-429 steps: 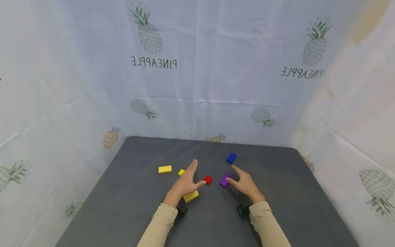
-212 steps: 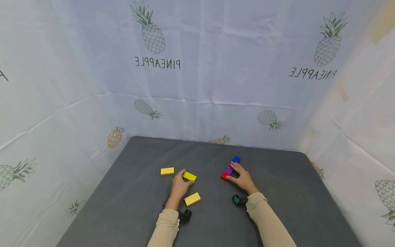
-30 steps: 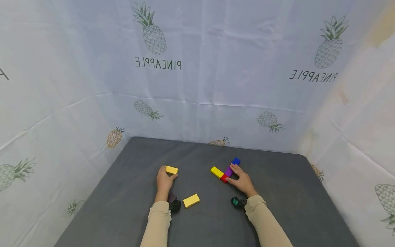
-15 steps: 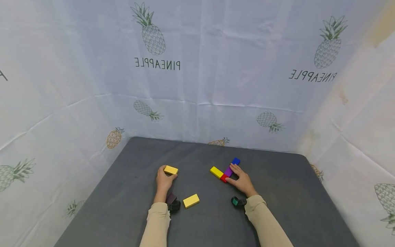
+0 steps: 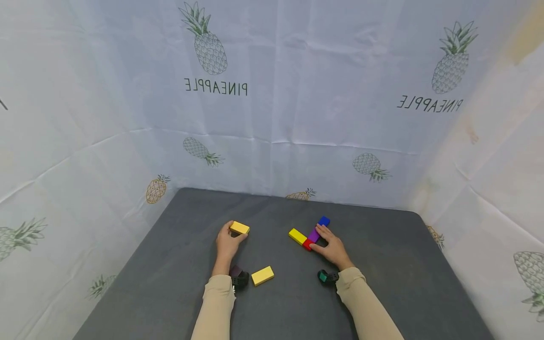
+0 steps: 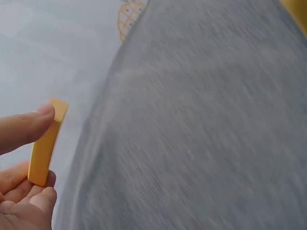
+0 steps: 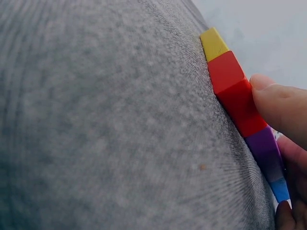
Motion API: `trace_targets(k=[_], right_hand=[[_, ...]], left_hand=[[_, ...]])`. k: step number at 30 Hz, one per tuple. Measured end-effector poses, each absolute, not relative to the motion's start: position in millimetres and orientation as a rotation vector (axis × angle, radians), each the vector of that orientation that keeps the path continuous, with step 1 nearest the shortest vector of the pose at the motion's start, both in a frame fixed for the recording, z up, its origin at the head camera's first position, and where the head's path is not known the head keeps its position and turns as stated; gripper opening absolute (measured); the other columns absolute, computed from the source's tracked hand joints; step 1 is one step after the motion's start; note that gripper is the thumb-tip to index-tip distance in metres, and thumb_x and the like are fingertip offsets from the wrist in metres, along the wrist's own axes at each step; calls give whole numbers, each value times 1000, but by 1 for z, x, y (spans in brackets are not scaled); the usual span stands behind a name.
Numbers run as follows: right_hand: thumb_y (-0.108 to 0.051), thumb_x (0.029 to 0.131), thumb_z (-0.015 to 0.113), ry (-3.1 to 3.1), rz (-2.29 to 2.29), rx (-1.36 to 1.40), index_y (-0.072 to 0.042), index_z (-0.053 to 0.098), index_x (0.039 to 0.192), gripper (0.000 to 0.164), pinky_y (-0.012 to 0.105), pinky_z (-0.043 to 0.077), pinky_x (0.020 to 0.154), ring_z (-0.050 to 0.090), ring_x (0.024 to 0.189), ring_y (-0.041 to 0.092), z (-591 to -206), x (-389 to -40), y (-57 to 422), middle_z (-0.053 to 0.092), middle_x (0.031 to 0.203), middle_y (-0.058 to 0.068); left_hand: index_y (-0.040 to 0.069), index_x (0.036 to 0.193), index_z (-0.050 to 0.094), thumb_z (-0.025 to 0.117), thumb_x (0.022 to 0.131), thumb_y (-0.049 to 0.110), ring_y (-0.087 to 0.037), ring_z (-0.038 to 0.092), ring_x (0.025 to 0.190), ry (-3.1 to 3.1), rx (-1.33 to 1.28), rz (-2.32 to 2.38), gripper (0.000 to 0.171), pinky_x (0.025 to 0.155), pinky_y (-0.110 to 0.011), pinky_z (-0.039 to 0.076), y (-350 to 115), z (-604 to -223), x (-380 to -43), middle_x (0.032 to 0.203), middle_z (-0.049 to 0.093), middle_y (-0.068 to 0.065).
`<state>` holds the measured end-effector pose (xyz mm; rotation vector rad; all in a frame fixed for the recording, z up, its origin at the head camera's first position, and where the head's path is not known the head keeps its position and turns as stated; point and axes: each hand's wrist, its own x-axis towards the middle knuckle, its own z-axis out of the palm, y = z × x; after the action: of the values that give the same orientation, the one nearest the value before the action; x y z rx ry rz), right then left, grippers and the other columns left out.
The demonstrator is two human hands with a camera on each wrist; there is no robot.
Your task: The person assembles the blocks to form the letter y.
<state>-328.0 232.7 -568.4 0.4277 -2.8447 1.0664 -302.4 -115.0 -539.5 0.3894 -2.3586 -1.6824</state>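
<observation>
In the head view my left hand (image 5: 227,243) pinches an orange-yellow rectangular block (image 5: 240,227) at left of centre. The left wrist view shows this block (image 6: 44,148) between the thumb and curled fingers. My right hand (image 5: 335,249) rests against a joined line of blocks, thumb on the red block (image 5: 308,244) and fingers by the purple block (image 5: 313,235). Beyond the purple one lies a blue block (image 5: 324,220). A bright yellow block (image 5: 297,236) meets the red one at an angle, forming a V. Fingers partly cover the purple and blue blocks in the right wrist view.
Another pale yellow block (image 5: 262,276) lies alone on the dark grey table (image 5: 293,302), between the forearms. White curtains with pineapple prints (image 5: 263,118) stand behind and beside the table. Each wrist wears a black camera mount (image 5: 241,280).
Over the last second my left hand has raised the orange-yellow block and shifted it slightly right and away. Earlier, the red, purple, blue and bright yellow blocks lay apart; now they join. The right hand stays put.
</observation>
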Motion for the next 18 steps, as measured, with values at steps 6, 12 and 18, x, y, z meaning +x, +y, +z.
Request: trace_targets(k=[6, 12, 18], right_hand=[[-48, 81, 70, -2838, 1064, 424, -9, 46, 141, 76, 62, 25, 109, 29, 141, 32, -567, -327, 232, 37, 151, 9], [-46, 81, 70, -2833, 1063, 429, -9, 46, 141, 75, 60, 26, 109, 29, 141, 32, -567, -327, 232, 36, 151, 9], [-44, 81, 71, -2832, 1060, 429, -7, 45, 141, 75, 60, 27, 109, 29, 141, 33, -565, -325, 232, 37, 151, 9]], left_hand=[[-1, 143, 37, 73, 81, 5, -40, 29, 139, -2295, 268, -1818, 73, 111, -43, 34, -102, -527, -311, 147, 33, -24], [0, 143, 38, 74, 80, 5, -38, 30, 139, -2296, 214, -1842, 72, 110, -42, 35, -85, -522, -319, 147, 34, -23], [1, 141, 41, 75, 79, 5, -37, 34, 137, -2322, 201, -1830, 71, 109, -42, 37, -65, -520, -326, 145, 39, -22]])
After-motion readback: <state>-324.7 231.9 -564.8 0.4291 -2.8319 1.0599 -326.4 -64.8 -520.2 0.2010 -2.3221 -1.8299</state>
